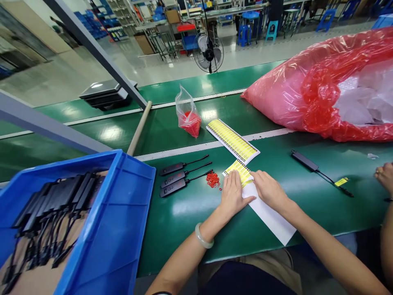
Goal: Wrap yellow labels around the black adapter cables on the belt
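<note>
My left hand [232, 194] lies flat, fingers stretched out, on a sheet of yellow labels [240, 170] whose near part is bare white backing [270, 217]. My right hand [267, 189] rests on the same sheet just to the right, its fingertips curled at the yellow labels; whether it pinches one I cannot tell. A small heap of red rings [213, 180] lies just left of my left hand. Beyond it three black devices with thin cables [176, 178] lie side by side. A second yellow label sheet [232, 140] lies farther back.
A blue bin [129, 200] of black devices stands at the left. A small bag of red rings [188, 116] sits behind. A big red plastic bag [322, 86] fills the right. Another black device with a yellow tag [313, 166] lies right, near another person's hand [384, 176].
</note>
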### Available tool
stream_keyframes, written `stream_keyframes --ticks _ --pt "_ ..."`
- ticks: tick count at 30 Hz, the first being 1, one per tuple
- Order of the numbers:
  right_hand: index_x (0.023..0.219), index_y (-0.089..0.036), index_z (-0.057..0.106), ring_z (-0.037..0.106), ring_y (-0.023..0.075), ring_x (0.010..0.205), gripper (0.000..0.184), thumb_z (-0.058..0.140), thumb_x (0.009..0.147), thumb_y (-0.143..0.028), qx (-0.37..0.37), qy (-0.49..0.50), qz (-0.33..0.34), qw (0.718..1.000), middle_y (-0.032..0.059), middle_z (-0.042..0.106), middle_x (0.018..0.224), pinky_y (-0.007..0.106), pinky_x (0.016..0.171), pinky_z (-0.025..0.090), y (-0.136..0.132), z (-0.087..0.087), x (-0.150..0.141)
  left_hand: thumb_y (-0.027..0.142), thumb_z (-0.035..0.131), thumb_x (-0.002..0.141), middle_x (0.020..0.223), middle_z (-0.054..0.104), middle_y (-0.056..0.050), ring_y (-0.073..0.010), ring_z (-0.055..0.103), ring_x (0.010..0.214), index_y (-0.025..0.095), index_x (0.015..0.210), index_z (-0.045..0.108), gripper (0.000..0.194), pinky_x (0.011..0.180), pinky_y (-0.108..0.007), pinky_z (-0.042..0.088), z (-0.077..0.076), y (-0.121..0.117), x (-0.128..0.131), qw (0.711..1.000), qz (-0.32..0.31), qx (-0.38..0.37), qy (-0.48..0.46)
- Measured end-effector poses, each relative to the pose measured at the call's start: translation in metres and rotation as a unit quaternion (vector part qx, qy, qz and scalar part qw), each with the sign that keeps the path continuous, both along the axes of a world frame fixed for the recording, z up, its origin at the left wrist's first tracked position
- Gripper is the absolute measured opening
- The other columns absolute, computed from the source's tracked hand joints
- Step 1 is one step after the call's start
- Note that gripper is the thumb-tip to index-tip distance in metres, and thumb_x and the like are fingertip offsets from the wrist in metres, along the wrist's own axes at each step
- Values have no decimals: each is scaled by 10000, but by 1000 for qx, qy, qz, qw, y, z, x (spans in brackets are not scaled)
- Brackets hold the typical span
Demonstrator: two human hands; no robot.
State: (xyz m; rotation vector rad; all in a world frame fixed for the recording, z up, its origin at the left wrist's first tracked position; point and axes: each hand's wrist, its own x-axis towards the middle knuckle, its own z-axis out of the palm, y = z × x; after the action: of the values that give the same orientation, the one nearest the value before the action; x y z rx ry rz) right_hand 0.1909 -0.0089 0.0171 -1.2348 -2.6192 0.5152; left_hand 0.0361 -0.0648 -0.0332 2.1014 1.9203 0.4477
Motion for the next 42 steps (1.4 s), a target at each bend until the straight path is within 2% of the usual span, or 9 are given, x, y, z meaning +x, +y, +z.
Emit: stream_keyframes --ticks 7,12,16,19,22,27,33,37,42 --pt "975 -219 645 649 211 872 117 541 945 -263 -33 303 -129 944 62 612 973 327 738 565 -27 39 33 362 586 865 1401 508 -166 -299 455 1308 150 1339 444 539 1073 -442 401 43 -15 -77 996 48 47 52" --pt "838 -212 686 678 113 754 153 772 789 -328 -305 495 -245 776 31 619 1099 147 547 540 -24 42 30 73 479 801 1052 621 -201 -360 576 1009 114 964 609 212 876 -504 459 57 -42 -167 980 167 1 108" --pt "803 -205 703 656 82 726 204 858 682 -263 -466 594 -261 601 14 674 950 98 527 514 -30 45 2 44 456 782 1014 614 -171 -342 561 1008 144 889 609 213 877 -467 444 45 -47 -184 976 195 -17 99" --pt "902 -213 700 673 103 804 276 858 676 -213 -536 607 -258 527 26 705 966 118 588 541 -36 48 -18 64 456 804 984 625 -151 -328 548 1057 166 858 616 197 921 -442 422 39 -47 -183 977 205 -16 58" --pt "1086 -234 650 681 126 883 413 832 715 -215 -554 600 -244 523 50 715 1063 162 664 554 -45 46 -32 157 494 846 943 650 -118 -298 597 982 180 868 624 134 871 -401 454 44 -54 -180 978 206 -18 -10" --pt "1308 -253 478 660 162 1017 569 755 812 -273 -527 556 -188 615 62 703 1126 253 820 520 -65 36 -62 374 399 968 875 708 -70 -208 682 774 162 1010 591 290 693 -292 521 70 -82 -146 967 181 -33 -177" --pt "1348 -255 391 650 195 988 682 761 776 -278 -522 520 -90 670 50 695 1074 284 733 517 -88 45 -98 373 561 919 993 720 -98 -207 678 870 137 1122 623 317 787 -285 520 96 -103 -77 829 124 -47 -543" --pt "1332 -263 396 659 160 815 630 736 802 -276 -503 531 -109 674 15 703 945 227 577 479 -90 55 -91 347 573 920 1005 726 -103 -210 669 882 155 1111 660 284 808 -288 505 95 -116 -58 820 116 -68 -557" --pt "1321 -233 418 651 160 983 645 758 775 -280 -424 622 -191 630 -3 699 916 279 900 474 -82 68 -76 341 602 903 954 738 -118 -233 677 903 151 1010 710 244 827 -309 504 90 -130 -50 824 82 -144 -543"
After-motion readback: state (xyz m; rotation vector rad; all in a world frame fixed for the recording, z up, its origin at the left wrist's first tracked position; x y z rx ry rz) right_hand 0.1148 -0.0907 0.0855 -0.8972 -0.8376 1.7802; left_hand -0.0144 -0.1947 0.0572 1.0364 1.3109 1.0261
